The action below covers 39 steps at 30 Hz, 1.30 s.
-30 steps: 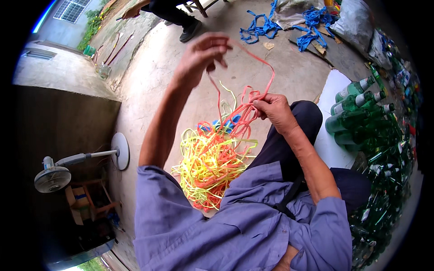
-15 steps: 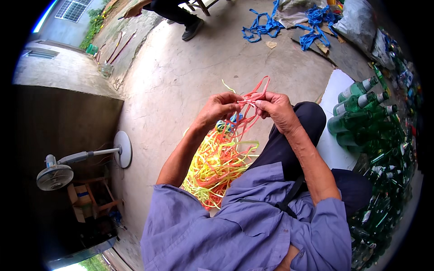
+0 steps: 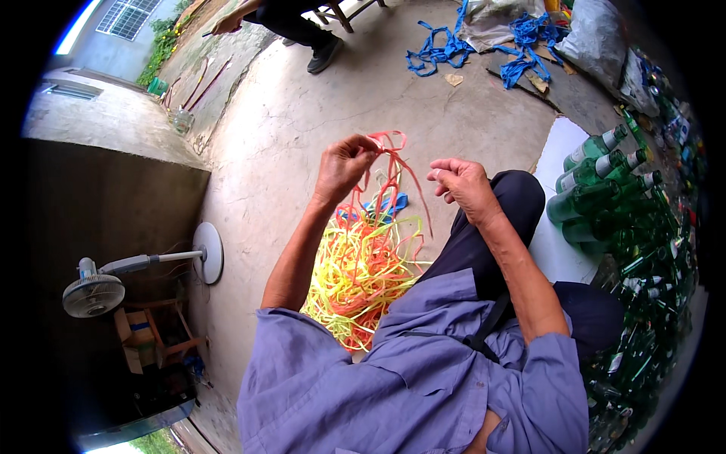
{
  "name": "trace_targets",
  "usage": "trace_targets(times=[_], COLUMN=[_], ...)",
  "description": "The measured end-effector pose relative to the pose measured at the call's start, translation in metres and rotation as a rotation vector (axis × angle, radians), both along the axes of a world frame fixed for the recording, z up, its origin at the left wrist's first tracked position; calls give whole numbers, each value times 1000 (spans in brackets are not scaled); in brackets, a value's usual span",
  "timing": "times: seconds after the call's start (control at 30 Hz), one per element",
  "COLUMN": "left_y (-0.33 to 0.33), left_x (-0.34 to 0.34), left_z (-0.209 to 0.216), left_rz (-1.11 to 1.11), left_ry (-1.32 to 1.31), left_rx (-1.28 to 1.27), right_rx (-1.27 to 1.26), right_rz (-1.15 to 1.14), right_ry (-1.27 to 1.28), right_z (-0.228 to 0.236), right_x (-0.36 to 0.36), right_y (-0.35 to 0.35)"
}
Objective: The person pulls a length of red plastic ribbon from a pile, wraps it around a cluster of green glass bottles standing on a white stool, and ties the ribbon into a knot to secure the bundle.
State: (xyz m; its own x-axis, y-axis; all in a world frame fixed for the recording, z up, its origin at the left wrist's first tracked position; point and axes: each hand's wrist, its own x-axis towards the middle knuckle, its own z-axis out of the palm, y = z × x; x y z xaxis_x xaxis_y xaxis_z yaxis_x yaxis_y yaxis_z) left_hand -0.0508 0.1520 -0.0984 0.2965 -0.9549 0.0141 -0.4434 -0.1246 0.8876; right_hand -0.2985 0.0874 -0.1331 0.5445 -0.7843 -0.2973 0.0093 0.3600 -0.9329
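Note:
My left hand [image 3: 346,165] is closed, pinching a loop of red plastic strapping [image 3: 391,168]. Its ends dangle toward a loose pile of yellow and red strapping [image 3: 355,276] on the floor in front of me. My right hand [image 3: 463,185] is apart from the strips, to their right. Its fingers are partly bent with gaps between them, and nothing shows in them. Just beyond the pile lies a bit of blue strapping [image 3: 396,203], partly covered by the red strands.
Green glass bottles [image 3: 586,200] stand on a white board [image 3: 563,250] at my right, beside a large heap of bottles [image 3: 643,333]. A fan [image 3: 94,293] is at the left. Blue strapping [image 3: 440,49] lies farther off. Another person's shoe [image 3: 325,54] shows at the top.
My right hand has let go of the red strapping, and the hands have parted. My left hand has risen slightly to the left with the strapping still in its fingers.

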Motion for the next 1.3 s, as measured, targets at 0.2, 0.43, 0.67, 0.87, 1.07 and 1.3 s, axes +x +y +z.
trace_targets(times=[0.2, 0.43, 0.67, 0.87, 1.07, 1.3], left_y=[-9, -13, -14, -9, -8, -10], left_x=[-10, -24, -19, -4, -19, 4], left_z=[58, 60, 44, 26, 21, 5], left_rz=[-75, -131, -110, -107, -131, -4], left_ry=[30, 199, 375, 558, 713, 399], left_rx=[-12, 40, 62, 104, 141, 108], right_rx=[-34, -28, -68, -53, -43, -110], right_rz=[197, 372, 434, 431, 419, 457], right_ry=[-54, -16, -17, -17, -16, 64], right_z=[2, 1, -4, -5, -15, -7], right_x=[4, 19, 27, 29, 33, 22], right_y=[4, 10, 14, 12, 16, 20])
